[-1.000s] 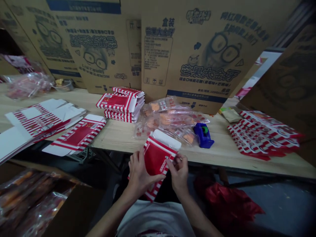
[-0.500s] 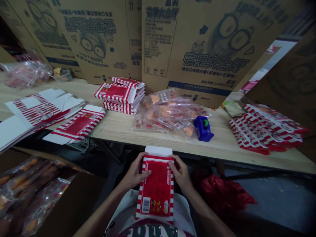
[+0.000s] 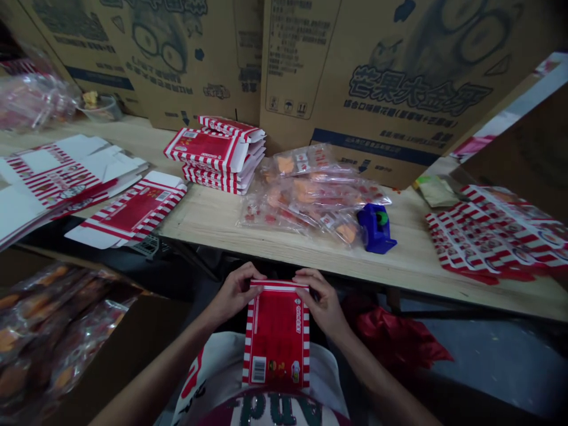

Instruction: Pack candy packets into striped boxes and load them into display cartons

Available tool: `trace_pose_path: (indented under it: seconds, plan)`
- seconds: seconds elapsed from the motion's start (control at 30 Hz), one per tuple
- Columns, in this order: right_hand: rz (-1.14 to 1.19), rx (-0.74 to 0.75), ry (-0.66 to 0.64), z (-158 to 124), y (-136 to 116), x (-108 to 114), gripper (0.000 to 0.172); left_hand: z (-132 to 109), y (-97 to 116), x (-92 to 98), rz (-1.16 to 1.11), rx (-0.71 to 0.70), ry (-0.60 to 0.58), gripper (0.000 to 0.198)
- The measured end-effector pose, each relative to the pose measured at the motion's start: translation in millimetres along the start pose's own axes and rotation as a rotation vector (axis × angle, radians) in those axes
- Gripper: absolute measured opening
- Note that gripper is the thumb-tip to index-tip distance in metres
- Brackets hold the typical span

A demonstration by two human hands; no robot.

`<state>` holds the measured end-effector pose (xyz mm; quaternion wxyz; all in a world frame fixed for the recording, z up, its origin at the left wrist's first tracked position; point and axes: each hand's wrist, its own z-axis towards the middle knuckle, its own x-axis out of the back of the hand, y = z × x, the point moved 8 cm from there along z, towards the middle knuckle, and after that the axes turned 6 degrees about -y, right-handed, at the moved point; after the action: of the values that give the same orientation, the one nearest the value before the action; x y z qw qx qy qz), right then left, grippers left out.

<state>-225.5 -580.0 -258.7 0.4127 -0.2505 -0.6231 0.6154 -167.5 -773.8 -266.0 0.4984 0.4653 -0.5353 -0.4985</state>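
A red carton with red-and-white striped edges rests against my front, its barcode side facing up. At its far left corner my left hand grips the top edge between thumb and fingers. My right hand pinches the far right corner the same way, thumb on the printed face. The white end flap is folded in at the far edge, between both hands. Beyond the hands, on the table, lie clear packets with orange pieces and a blue tape dispenser with a green core.
Striped cartons stand stacked on the table. Flat cartons lie left, an overlapping row of cartons right. Large cardboard boxes wall the back. An open box of packets is low left; a red bag is under the table.
The white flap at the carton's far end stood out before and is now folded in. Both hands have moved up to that edge. The view has shifted slightly.
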Motion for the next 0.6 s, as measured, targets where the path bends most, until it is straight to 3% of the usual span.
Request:
trace_pose_path:
  seconds: [0.1, 0.23, 0.43, 0.6]
  plan:
    - [-0.041, 0.015, -0.072, 3, -6, -5, 0.023, -4, 4, 8.7, 0.054, -0.016, -0.025, 0.027]
    - [0.000, -0.109, -0.134, 18, -5, -5, 0.017, -1, 10, 16.9, 0.107, 0.031, -0.037, 0.018]
    - [0.111, -0.299, -0.216, 40, -7, -8, 0.016, 13, 9, 20.2, -0.209, 0.263, -0.161, 0.019]
    - [0.079, -0.299, -0.252, 48, -9, -9, 0.017, 23, 13, 22.7, -0.185, 0.256, -0.243, 0.015]
